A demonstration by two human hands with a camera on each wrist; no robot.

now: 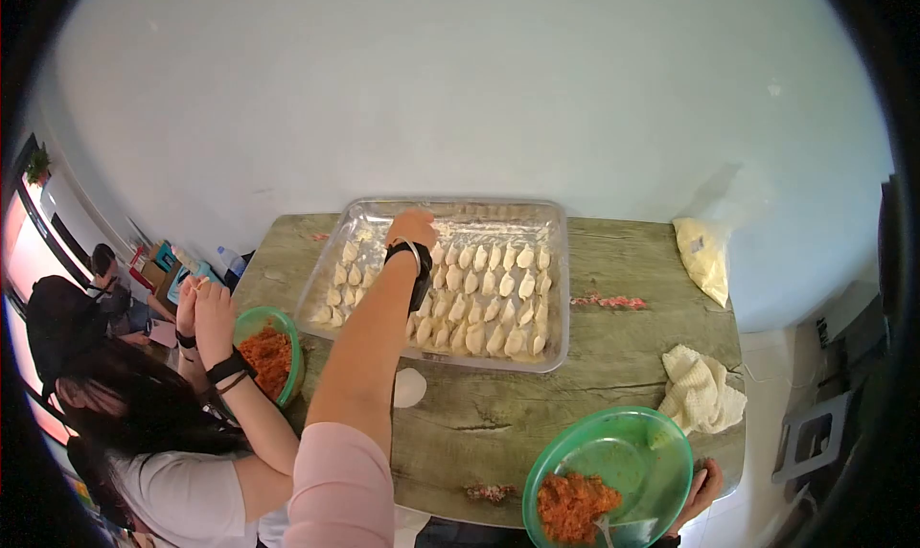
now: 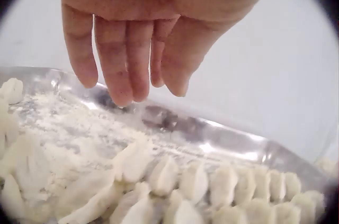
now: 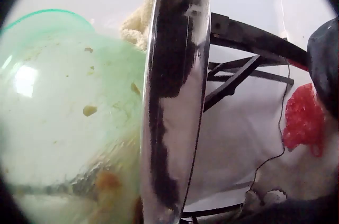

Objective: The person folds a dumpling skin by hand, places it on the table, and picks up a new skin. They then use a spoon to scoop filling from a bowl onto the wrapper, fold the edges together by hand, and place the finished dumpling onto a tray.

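- Head: pale, floury dumplings (image 1: 495, 340) are lined up in rows in the metal tray (image 1: 498, 210), long axes pointed roughly at the wall (image 1: 460, 88). The left hand (image 1: 412, 228) is held over the tray; the right hand (image 1: 704, 495) is placed beside the green bowl (image 1: 652, 457).
- Left wrist: dumplings look plump, edges folded; nothing's gripped, fingers (image 2: 114, 60) left dangling loose.
- Right wrist: bowl's seen by the table edge (image 3: 175, 102); right-hand grip can't be told.

Wall (image 1: 479, 88): bright, even, cool lt; soft shadow behind bag (image 1: 704, 261), worktop's (image 1: 623, 356) far R corner
Window (image 1: 29, 239): blown out, beyond L edge
Tray (image 2: 233, 138): glare on metal
Green bowl (image 3: 47, 118): wht glare spot
Dumplings (image 2: 223, 186): blurry, L wrist cam
Pic edges: blk vignette; head cam fisheye
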